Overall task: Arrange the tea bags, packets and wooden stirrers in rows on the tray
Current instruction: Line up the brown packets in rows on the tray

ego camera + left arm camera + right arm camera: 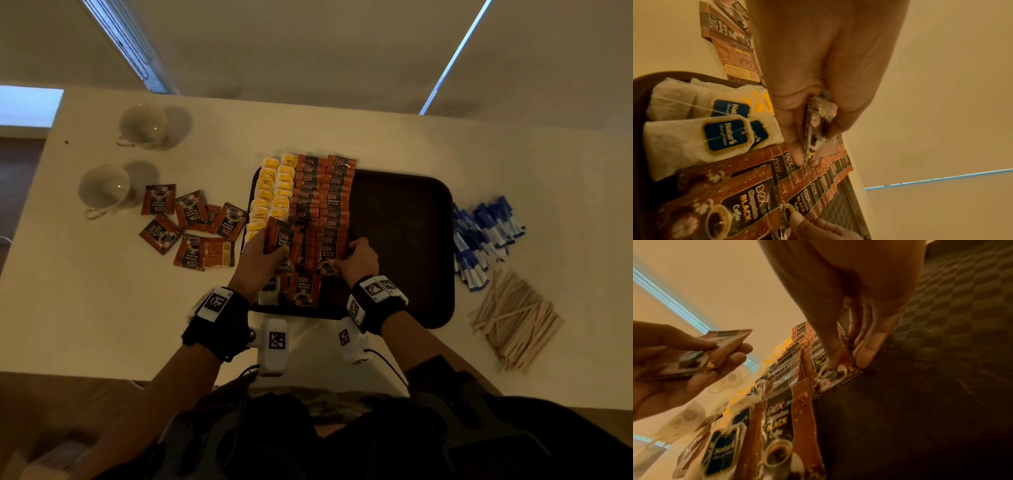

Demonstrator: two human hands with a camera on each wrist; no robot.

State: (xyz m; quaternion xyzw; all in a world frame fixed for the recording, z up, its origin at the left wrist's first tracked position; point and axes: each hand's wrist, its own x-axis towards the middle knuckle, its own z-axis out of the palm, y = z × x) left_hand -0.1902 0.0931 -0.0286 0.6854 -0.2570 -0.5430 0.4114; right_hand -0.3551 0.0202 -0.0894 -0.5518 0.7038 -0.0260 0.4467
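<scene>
Beside tray (411, 240), loose packets (191, 222), cups (144, 125), stirrers (513, 318), left grip (260, 253) holding packet (284, 240), right grip (359, 260) pinching row packet (838, 374)

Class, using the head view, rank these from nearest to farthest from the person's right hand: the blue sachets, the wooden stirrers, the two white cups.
Measured from the right hand:
1. Blue sachets, off the tray's right edge.
2. Wooden stirrers, right of the tray, nearer the person.
3. Nearer white cup, far left.
4. Farther white cup, far left, toward the table's back.
</scene>
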